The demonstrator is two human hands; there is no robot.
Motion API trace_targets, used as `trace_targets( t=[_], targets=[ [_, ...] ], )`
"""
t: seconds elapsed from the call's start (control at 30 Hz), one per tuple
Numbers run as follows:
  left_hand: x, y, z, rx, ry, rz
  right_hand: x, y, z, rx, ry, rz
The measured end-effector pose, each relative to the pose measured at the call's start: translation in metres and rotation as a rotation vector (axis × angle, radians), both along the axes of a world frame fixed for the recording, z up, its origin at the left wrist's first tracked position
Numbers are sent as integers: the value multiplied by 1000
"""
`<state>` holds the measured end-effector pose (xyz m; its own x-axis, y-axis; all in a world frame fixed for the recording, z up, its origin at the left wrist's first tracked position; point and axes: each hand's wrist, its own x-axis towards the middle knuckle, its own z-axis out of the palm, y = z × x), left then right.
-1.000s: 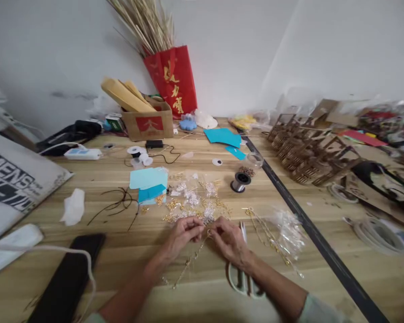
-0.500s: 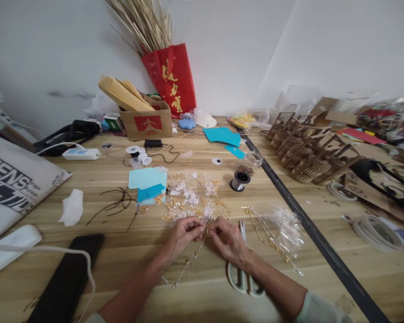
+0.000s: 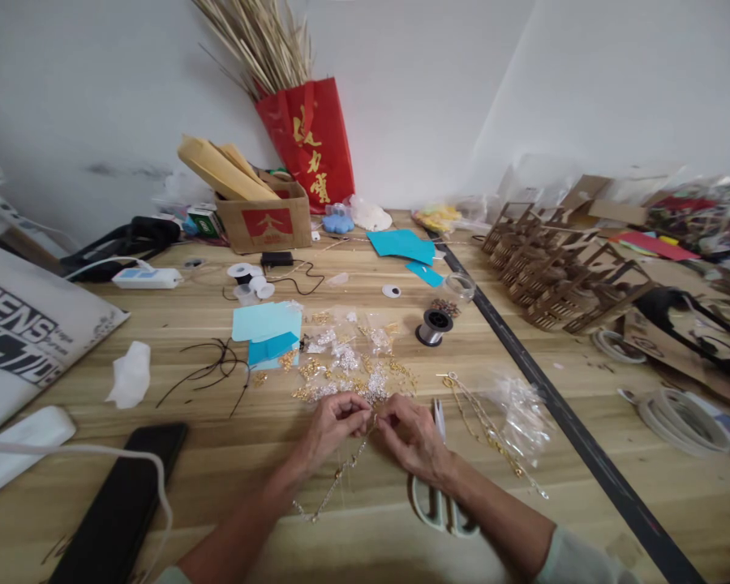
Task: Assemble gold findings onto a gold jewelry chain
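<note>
A beaded strand [image 3: 332, 485] of silver and gold pieces trails from my fingertips down onto the wooden table. My left hand [image 3: 333, 423] pinches its upper end, thumb against forefinger. Close beside it, my right hand [image 3: 414, 438] is also closed in a pinch at that end, and the fingers hide exactly what lies between the two tips. Just beyond my fingers lie heaps of silver beads [image 3: 377, 380] and gold beads [image 3: 311, 369], some on small clear bags. White-handled scissors [image 3: 436, 504] lie partly under my right wrist, blades pointing away.
A spool of thin wire [image 3: 434, 327] stands behind my right hand. Gold and silver chains [image 3: 487, 430] and clear plastic bags [image 3: 523, 418] lie to the right. On the left are black cords [image 3: 216, 365], blue paper [image 3: 268, 322] and a black phone [image 3: 125, 495] crossed by a white cable.
Both hands stay in nearly the same place, with only a very slight shift of the fingers at the strand's end. Everything else looks the same.
</note>
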<state>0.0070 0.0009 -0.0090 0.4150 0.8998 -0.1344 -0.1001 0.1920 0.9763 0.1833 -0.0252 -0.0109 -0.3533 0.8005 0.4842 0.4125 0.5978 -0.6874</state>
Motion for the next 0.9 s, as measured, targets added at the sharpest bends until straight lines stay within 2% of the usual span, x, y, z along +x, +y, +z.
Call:
trace_targets(
  t=[0.9],
  targets=[
    [1, -1, 1, -2, 48, 0, -1, 0, 3, -3, -16, -9]
  ],
)
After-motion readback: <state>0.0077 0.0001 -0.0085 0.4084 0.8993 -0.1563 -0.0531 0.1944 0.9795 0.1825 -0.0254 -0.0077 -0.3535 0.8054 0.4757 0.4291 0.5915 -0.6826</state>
